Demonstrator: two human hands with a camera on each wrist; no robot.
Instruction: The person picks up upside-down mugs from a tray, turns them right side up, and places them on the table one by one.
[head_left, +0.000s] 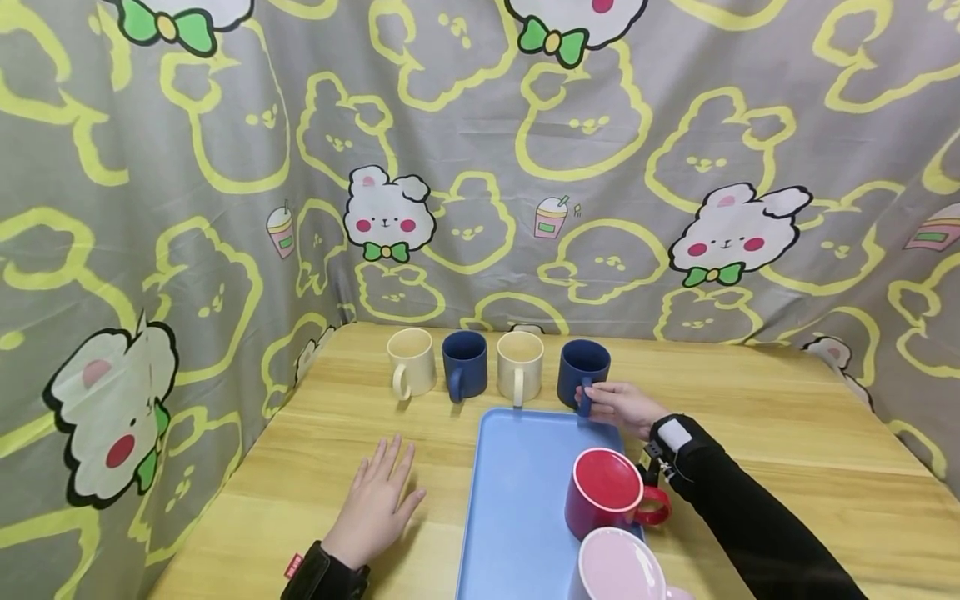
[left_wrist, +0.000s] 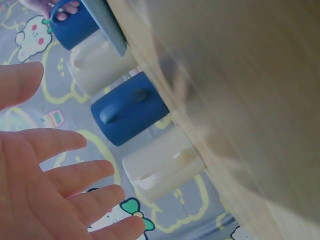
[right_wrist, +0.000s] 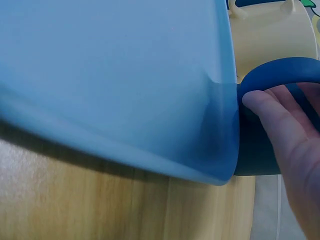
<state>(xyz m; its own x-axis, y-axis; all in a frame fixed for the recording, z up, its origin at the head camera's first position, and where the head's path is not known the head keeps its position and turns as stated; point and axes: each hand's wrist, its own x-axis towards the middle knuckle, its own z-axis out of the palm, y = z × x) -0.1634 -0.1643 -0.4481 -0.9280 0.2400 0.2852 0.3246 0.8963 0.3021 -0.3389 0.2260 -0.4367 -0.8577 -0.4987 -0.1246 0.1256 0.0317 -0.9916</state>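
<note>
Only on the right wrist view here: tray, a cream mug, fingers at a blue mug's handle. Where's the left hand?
Observer: The left hand is left of the tray, fingers spread.
Operator: Anything standing on the tray that I'm missing?
Observer: Yes, a red mug by its right edge.
Operator: Where's the gripped blue mug among its neighbours?
Observer: Rightmost of four in line, per the head view.

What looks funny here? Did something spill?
Nothing looks spilled, tipped or broken. One slightly odd thing: the red mug stands near the right edge of the blue tray, so its handle seems to stick out past it.
</note>
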